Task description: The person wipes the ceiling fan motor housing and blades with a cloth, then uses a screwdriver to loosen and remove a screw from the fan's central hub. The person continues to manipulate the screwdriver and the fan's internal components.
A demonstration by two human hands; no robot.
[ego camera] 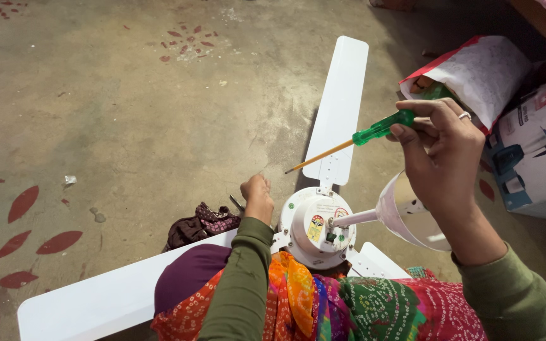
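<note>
1. Seen from the head camera, the right hand (443,151) is closed around a screwdriver (349,140) with a clear green handle and a thin yellowish shaft. The tip points down and left, hanging in the air above the floor and well short of the fan.
2. Judging by its build, the screwdriver is light and stiff. The smooth plastic handle could turn in the fingers, so a full wrap around the handle, as here, suits it best; the shaft is too thin to hold well.
3. Lower down, the left hand (258,197) is curled into a loose fist just beside the motor hub (316,226) of a white ceiling fan. Whether it pinches something small I cannot tell.
4. The fan lies on the concrete floor (127,113), partly across the person's lap. One blade (339,107) runs away from the camera; another blade (96,300) reaches toward the lower left.
5. Likely the fan is heavy at the hub, while its thin, springy blades would bend if lifted by their tips. The hub or the downrod (355,218) gives the safer hold.
6. A pale cup-shaped canopy (406,215) sits on the rod end, under the right wrist.
7. Around them lie a dark cloth (200,224), a cardboard box (535,155) and a paper bag (475,72).
</note>
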